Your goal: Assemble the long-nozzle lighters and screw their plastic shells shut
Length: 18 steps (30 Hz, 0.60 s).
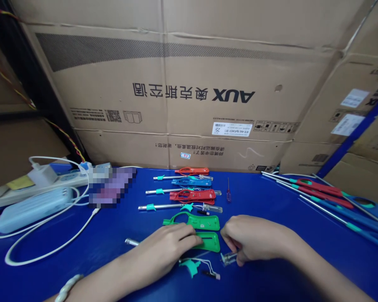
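My left hand (176,243) lies with its fingers together and bent over a green lighter casing half (210,242), gripping it near its left end; the thumb is hidden. A metal lighter tube (132,242) pokes out on the left from under this hand. My right hand (255,239) pinches a clear lighter fuel tank (229,258) just right of the casing. Below lie a teal trigger (191,266) and a black igniter (210,274) with white wires. Another green casing half (204,222) rests just behind, its inside facing up.
Red casing halves (193,196), blue halves (191,182) and orange halves (192,171) lie in rows with tubes. A purple screwdriver (228,195) is behind my right hand. Closed long lighters (321,193) lie right. A power bank (34,209) and white cables sit left; cardboard stands behind.
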{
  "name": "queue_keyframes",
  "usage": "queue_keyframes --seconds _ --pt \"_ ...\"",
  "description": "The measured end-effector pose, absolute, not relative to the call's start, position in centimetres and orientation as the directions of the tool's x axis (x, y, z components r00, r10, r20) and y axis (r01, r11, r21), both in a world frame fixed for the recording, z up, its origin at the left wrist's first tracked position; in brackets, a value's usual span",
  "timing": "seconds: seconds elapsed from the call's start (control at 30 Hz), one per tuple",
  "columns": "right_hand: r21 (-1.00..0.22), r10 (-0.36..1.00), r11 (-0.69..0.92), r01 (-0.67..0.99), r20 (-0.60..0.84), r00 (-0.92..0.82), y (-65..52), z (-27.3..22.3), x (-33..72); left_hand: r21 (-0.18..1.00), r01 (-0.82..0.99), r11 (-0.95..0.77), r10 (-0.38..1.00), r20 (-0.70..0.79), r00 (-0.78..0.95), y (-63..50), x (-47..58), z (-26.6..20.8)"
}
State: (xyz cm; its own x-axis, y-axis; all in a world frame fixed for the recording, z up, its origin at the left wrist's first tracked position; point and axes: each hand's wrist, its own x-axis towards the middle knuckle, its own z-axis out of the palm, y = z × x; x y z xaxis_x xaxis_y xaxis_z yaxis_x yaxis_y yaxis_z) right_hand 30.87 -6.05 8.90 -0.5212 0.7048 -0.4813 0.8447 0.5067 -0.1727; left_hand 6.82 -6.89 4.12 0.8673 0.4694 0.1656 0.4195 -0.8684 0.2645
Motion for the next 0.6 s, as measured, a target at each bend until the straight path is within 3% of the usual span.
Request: queue_keyframes --seconds 0.2,0.6 --pt "-0.169 0.696 0.522 0.836 -0.481 -0.532 -5.9 8.96 30.96 0.29 0.41 -0.865 0.473 0.199 0.858 -6.69 6.74 3.99" --pt "-0.16 0.707 0.505 0.848 -0.486 -0.513 -6.06 9.12 30.83 0.209 0.379 -0.901 0.423 0.243 0.873 -6.76 6.93 4.56"
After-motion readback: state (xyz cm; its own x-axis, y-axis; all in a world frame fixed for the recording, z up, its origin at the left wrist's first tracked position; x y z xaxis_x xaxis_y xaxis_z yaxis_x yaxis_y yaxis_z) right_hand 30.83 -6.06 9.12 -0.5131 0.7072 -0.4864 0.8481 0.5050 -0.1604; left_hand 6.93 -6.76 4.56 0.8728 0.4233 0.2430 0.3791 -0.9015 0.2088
